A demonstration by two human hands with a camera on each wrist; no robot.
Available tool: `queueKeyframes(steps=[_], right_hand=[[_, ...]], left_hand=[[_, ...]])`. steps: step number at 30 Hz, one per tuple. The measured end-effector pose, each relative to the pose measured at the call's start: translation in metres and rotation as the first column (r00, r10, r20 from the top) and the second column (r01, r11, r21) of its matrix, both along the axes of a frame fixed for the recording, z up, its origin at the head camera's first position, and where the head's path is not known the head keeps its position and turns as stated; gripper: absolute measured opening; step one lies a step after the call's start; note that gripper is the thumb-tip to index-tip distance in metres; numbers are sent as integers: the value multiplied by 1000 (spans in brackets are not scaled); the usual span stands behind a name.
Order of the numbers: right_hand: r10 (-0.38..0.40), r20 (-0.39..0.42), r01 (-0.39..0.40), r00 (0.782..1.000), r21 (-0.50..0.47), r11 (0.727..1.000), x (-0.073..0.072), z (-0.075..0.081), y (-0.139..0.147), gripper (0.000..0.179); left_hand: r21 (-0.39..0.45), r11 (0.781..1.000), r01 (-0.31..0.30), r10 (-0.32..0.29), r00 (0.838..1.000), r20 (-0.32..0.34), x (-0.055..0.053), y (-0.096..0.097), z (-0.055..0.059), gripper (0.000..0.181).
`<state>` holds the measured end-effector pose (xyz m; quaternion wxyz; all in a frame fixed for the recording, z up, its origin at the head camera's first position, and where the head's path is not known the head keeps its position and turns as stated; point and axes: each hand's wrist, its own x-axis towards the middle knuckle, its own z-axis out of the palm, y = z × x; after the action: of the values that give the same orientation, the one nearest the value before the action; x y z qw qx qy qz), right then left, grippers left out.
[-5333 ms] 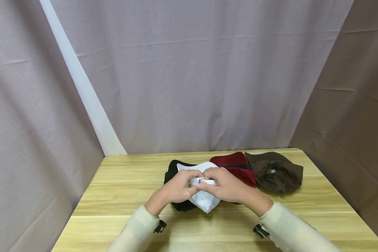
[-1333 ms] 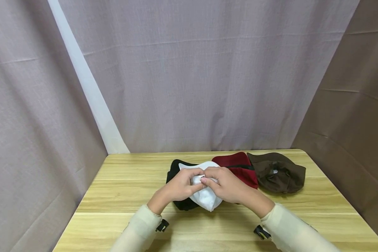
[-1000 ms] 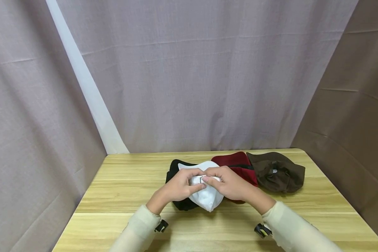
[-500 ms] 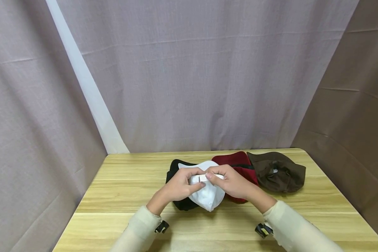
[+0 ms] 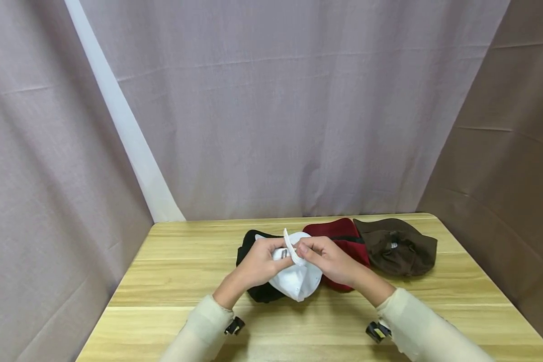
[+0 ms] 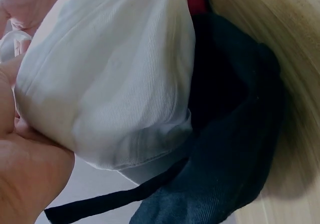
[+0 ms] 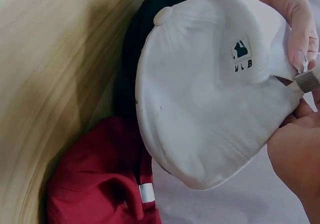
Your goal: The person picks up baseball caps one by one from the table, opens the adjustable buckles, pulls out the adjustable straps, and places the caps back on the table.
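Note:
A white baseball cap [image 5: 297, 284] is held by both hands at its back opening, crown toward the person. My left hand [image 5: 255, 264] pinches the edge left of the opening. My right hand [image 5: 335, 259] pinches the right side, thumb and forefinger close to the adjusting strap. Between the hands the white strap [image 5: 290, 247] sticks up, its end loose. The right wrist view shows a metal buckle [image 7: 306, 81] on the strap and a small MLB logo above the opening. Fingers behind the cap are partly hidden.
A black cap [image 5: 264, 294] lies behind and left of the white one, its dark strap [image 6: 105, 200] jutting out. Right of it are a dark red cap [image 5: 330, 230] and a brown cap [image 5: 400, 251]. All rest on a wooden table [image 5: 176, 281] before grey curtains.
The strap, lying along the opening half a second ago, now stands up between the hands. Over the last second my right hand has shifted slightly right; my left hand stays nearly in place.

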<state>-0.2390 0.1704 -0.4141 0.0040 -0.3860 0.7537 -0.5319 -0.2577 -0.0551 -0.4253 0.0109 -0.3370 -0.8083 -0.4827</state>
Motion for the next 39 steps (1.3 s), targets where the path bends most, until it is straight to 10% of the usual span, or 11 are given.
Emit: queueKeyframes(steps=[10, 20, 39], right_hand=[[-76, -58, 74, 995, -33, 997, -1, -1, 9, 19], [-258, -74, 266, 963, 152, 952, 5, 2, 7, 16], [-262, -366, 349, 893, 196, 916, 8, -3, 0, 13]], left_hand=[[22, 1000, 17, -18, 1000, 18, -2, -1, 1, 15], [52, 997, 55, -52, 997, -63, -4, -6, 1, 8], [83, 995, 59, -62, 997, 37, 1, -6, 1, 14]])
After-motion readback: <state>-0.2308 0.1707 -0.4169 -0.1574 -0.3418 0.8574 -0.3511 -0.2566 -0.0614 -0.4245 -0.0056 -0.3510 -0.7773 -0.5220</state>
